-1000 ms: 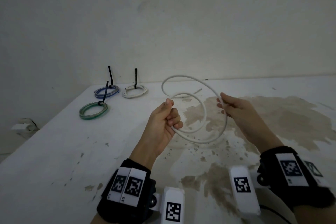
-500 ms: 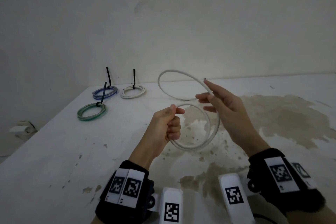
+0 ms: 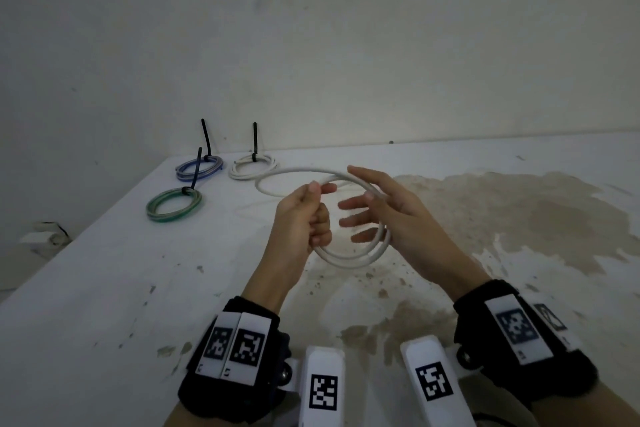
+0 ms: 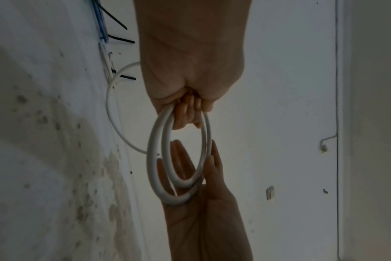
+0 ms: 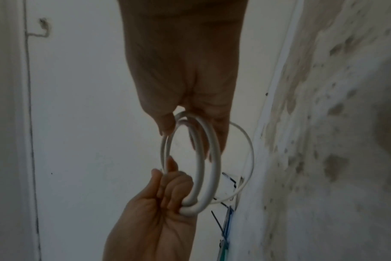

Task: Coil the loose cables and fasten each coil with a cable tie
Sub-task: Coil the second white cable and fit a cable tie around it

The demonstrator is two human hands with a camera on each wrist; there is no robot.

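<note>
- The thin white round cable (image 3: pixel 349 255), partly wound into two loops with a third wider loop reaching toward the upper left of the frame, is held in the air at the middle of the head view, above the stained white surface (image 3: pixel 104 288).
- The left hand (image 3: pixel 304 218) grips the loops with curled fingers, thumb and forefinger pinching the cable at the top; the left wrist view shows the two loops hanging from that fist.
- The right hand (image 3: pixel 391 215) has its fingers straight and spread, passing through the loops, with the cable lying across the palm and the base of the fingers.
- Three finished coils lie on the surface in the upper left of the frame, each with a black cable tie standing up from it: a green coil (image 3: pixel 174 205) nearest, a blue coil (image 3: pixel 200 167) behind it, and a white coil (image 3: pixel 252 166) to the right of the blue one.
- Brown stains (image 3: pixel 519 215) spread over the right part of the surface.
</note>
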